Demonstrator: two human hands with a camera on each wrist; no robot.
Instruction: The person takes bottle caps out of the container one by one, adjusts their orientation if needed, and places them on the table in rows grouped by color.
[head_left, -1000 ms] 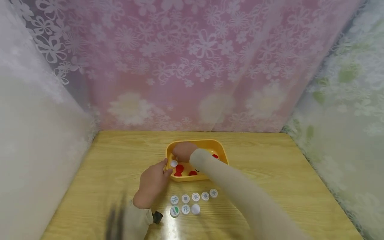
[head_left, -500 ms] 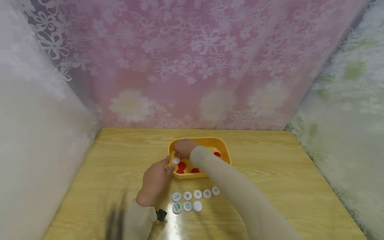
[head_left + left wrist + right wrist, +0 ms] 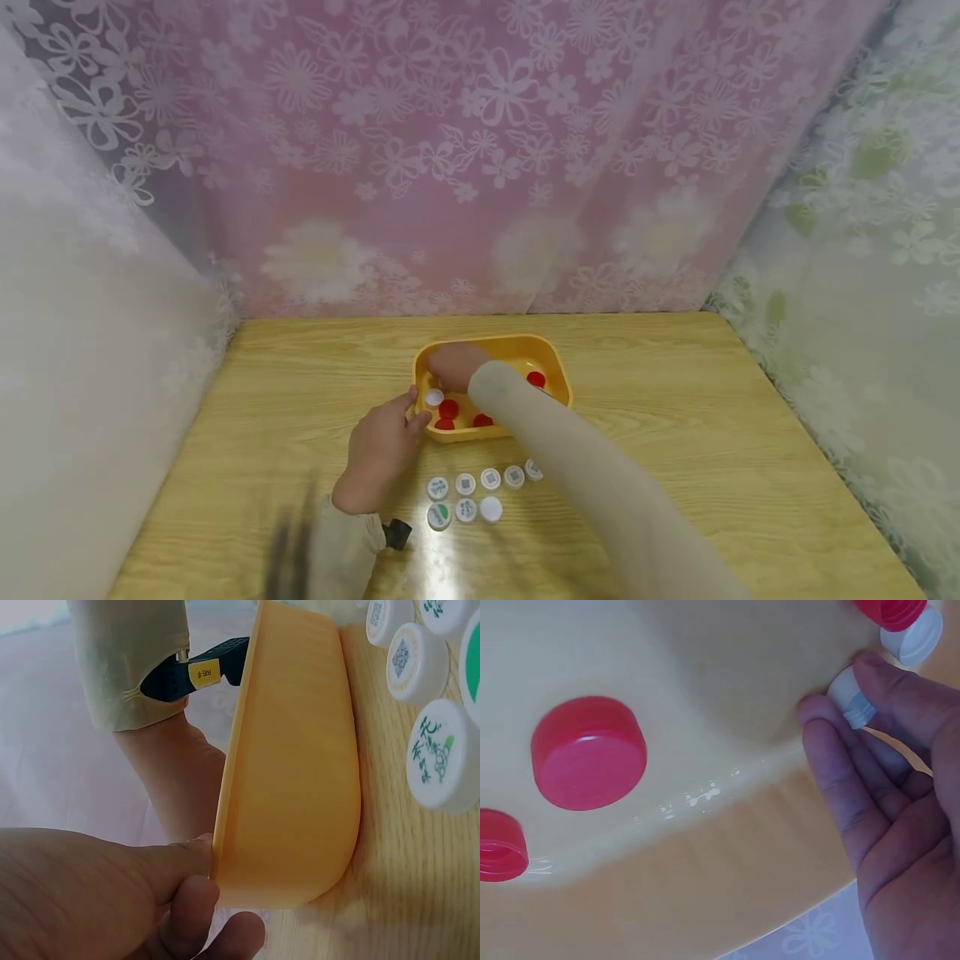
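Observation:
A yellow plastic tray (image 3: pixel 555 360) stands on the wooden table. At its front left corner my left hand (image 3: pixel 381 448) grips the rim; in the left wrist view the thumb lies on the tray's rim (image 3: pixel 234 750) with fingers curled below. My right hand (image 3: pixel 454 367) reaches inside the tray at the back left. In the right wrist view its thumb and fingers pinch a small white bottle cap (image 3: pixel 850 697). Another white cap (image 3: pixel 915 639) and a red cap (image 3: pixel 892 610) lie close by. More red bottle caps (image 3: pixel 448 409) are scattered in the tray, some hidden by my right arm.
In front of the tray, white bottle caps (image 3: pixel 466 484) lie in two rows, some with printed tops; my right sleeve (image 3: pixel 570 450) passes over the right end. A floral curtain (image 3: pixel 480 208) hangs behind the table (image 3: pixel 300 367), with pale cloth on both sides.
The head view shifts slightly. Both hands keep nearly the same places, the left at the tray rim and the right inside the tray.

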